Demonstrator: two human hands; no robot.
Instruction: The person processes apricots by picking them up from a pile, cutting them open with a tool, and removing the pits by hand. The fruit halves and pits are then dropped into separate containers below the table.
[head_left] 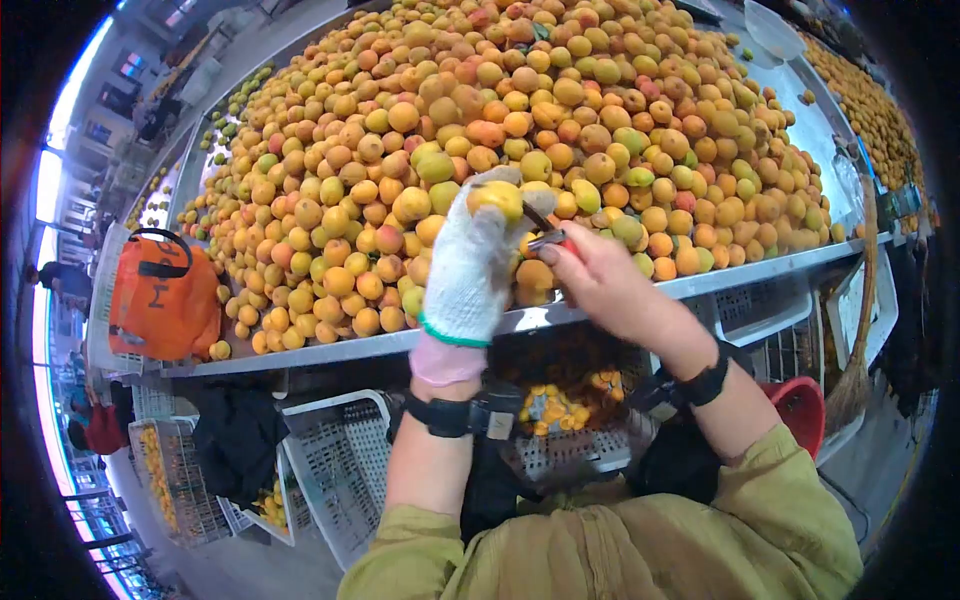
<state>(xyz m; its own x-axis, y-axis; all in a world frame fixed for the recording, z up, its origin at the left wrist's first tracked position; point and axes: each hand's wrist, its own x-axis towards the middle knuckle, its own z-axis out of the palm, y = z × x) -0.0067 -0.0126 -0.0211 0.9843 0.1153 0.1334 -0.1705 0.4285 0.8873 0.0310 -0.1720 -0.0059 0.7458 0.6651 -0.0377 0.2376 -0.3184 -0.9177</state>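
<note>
My left hand [470, 250], in a white knitted glove with a green hem over a pink cuff, is closed around a yellow apricot [497, 200]. A dark spot shows on the fruit's upper left. My right hand [605, 285] is bare and grips a red-handled tool with a narrow dark blade [538, 220]. The blade's tip is right at the apricot's right side, with the shiny metal collar just below. Both hands are over the front edge of a big heap of apricots [400, 170] in orange, yellow and greenish tones.
The heap lies on a metal table [380, 348] with a raised front rim. An orange bag [165, 300] hangs at the left end. Below are a white crate [345, 470], a crate holding cut fruit [552, 410] and a red bucket [800, 410]. A broom [862, 350] leans at right.
</note>
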